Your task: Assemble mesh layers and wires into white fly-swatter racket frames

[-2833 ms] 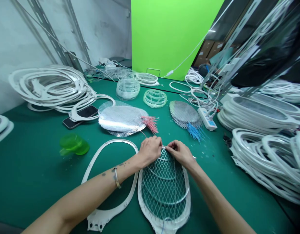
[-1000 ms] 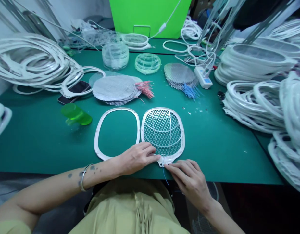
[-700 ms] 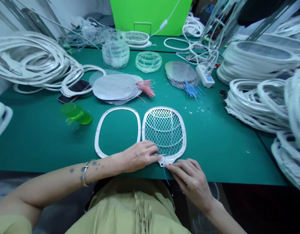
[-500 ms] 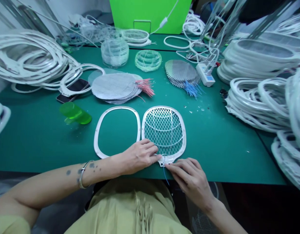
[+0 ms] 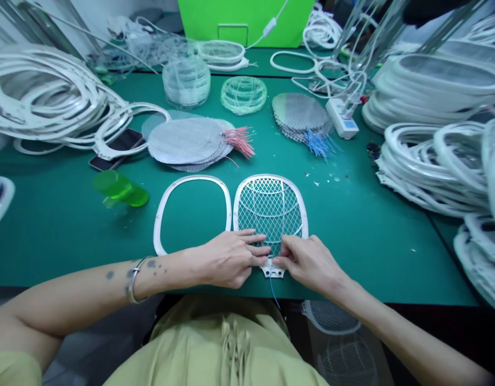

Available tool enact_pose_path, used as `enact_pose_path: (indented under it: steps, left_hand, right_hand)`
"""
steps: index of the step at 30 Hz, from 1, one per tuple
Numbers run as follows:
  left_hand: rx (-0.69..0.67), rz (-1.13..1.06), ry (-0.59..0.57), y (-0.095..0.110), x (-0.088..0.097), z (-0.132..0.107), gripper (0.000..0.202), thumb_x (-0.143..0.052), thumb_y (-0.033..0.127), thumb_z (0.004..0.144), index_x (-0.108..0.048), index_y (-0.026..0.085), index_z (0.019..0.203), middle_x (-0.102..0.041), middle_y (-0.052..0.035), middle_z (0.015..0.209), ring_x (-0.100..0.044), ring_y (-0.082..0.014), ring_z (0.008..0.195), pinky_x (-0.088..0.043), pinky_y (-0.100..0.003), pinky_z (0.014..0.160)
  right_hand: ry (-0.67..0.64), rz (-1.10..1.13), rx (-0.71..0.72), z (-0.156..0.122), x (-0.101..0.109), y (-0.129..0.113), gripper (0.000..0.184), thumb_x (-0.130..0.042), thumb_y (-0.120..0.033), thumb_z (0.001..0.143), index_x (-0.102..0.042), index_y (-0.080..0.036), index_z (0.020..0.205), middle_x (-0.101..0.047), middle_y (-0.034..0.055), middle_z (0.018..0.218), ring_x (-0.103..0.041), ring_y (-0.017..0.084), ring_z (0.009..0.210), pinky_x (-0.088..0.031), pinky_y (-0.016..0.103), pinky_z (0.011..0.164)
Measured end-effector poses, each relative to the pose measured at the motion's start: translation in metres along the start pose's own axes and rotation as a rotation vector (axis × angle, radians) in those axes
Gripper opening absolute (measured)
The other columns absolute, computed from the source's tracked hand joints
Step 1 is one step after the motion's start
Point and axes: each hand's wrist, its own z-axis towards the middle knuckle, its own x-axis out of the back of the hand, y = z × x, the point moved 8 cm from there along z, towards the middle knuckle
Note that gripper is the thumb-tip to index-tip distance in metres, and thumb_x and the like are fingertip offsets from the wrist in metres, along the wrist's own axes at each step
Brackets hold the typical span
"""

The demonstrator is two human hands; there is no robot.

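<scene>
A white racket frame (image 5: 305, 212) lies flat in front of me, with a metal mesh (image 5: 269, 206) and thin white cross-ribs inside it. My left hand (image 5: 229, 260) rests on its lower left part, fingers stretched out over the mesh and the neck. At the lower right rim is my right hand (image 5: 314, 264), fingers curled and thumb near the neck; what they grip, if anything, is hidden. From the neck a thin blue wire (image 5: 274, 292) hangs over the table edge. To the left lies a second white frame (image 5: 158, 214) without mesh, its lower part behind my left arm.
Mesh sheets with red wires (image 5: 189, 140) and mesh sheets with blue wires (image 5: 299, 115) lie farther back. White frames are heaped at left (image 5: 42, 102) and right (image 5: 432, 161). A green transparent cylinder (image 5: 125, 188), phones (image 5: 127, 140) and a power strip (image 5: 343, 119) are on the table.
My right hand has moved up from below the neck to the frame's lower right rim, its fingers now curled. My left fingers have spread out more over the mesh.
</scene>
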Motion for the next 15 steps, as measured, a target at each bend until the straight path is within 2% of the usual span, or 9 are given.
enact_pose_path:
  steps: [3, 6, 8, 10, 12, 14, 15]
  left_hand:
    - [0.019, -0.03, 0.059, 0.0, -0.007, -0.007, 0.049, -0.048, 0.018, 0.088, -0.051, 0.016, 0.137, -0.045, -0.0066, 0.146, -0.031, -0.0291, 0.141, -0.02, -0.049, 0.118]
    - [-0.039, -0.112, 0.099, -0.004, -0.004, -0.017, 0.053, -0.048, 0.016, 0.088, -0.046, 0.022, 0.14, -0.044, -0.0024, 0.147, -0.029, -0.0235, 0.142, -0.017, -0.047, 0.12]
    - [0.011, -0.156, 0.171, -0.022, 0.009, -0.024, 0.049, -0.046, 0.018, 0.092, -0.046, 0.029, 0.14, -0.044, 0.001, 0.146, -0.031, -0.0187, 0.141, -0.019, -0.044, 0.119]
    - [0.187, -0.098, 0.299, -0.052, 0.028, -0.032, 0.046, -0.046, 0.032, 0.097, -0.042, 0.029, 0.142, -0.038, -0.0011, 0.15, -0.025, -0.0208, 0.144, -0.016, -0.048, 0.119]
    - [0.343, 0.027, 0.368, -0.076, 0.04, -0.037, 0.058, -0.046, 0.05, 0.095, -0.037, 0.024, 0.146, -0.03, -0.0067, 0.154, -0.013, -0.0273, 0.146, -0.007, -0.055, 0.117]
    - [0.369, 0.114, 0.331, -0.083, 0.038, -0.031, 0.07, -0.045, 0.059, 0.092, -0.032, 0.018, 0.148, -0.028, -0.0113, 0.154, -0.009, -0.0303, 0.146, -0.001, -0.057, 0.116]
    - [0.362, 0.128, 0.311, -0.082, 0.035, -0.025, 0.072, -0.044, 0.06, 0.092, -0.031, 0.016, 0.148, -0.03, -0.0127, 0.153, -0.01, -0.03, 0.146, 0.0, -0.056, 0.116]
  right_hand:
    - [0.05, -0.052, 0.037, -0.005, 0.0, -0.005, 0.021, -0.063, -0.029, 0.086, -0.048, -0.022, 0.072, -0.065, -0.0033, 0.072, -0.056, 0.014, 0.064, -0.03, 0.032, 0.068]
    - [0.093, -0.041, 0.071, -0.01, -0.001, -0.004, 0.019, -0.065, -0.03, 0.084, -0.051, -0.022, 0.074, -0.065, -0.0038, 0.073, -0.059, 0.015, 0.068, -0.034, 0.032, 0.07]
    - [0.204, -0.053, 0.1, -0.014, 0.004, 0.001, 0.015, -0.067, -0.035, 0.082, -0.057, -0.024, 0.085, -0.069, 0.0, 0.088, -0.063, 0.019, 0.084, -0.039, 0.035, 0.076]
    - [0.333, -0.108, 0.174, -0.016, 0.009, 0.003, 0.034, -0.065, -0.042, 0.083, -0.058, -0.027, 0.113, -0.064, 0.0073, 0.121, -0.057, 0.027, 0.114, -0.042, 0.042, 0.088]
    - [0.371, -0.182, 0.275, -0.017, 0.006, 0.002, 0.061, -0.055, -0.048, 0.089, -0.036, -0.029, 0.143, -0.043, 0.0102, 0.147, -0.036, 0.03, 0.137, -0.037, 0.049, 0.102]
    - [0.331, -0.244, 0.334, -0.017, -0.001, 0.002, 0.073, -0.046, -0.049, 0.093, -0.01, -0.029, 0.153, -0.027, 0.0083, 0.156, -0.021, 0.029, 0.143, -0.031, 0.053, 0.11]
    - [0.317, -0.267, 0.331, -0.018, -0.003, 0.005, 0.076, -0.044, -0.05, 0.094, -0.003, -0.029, 0.153, -0.023, 0.0073, 0.157, -0.019, 0.029, 0.143, -0.031, 0.054, 0.11]
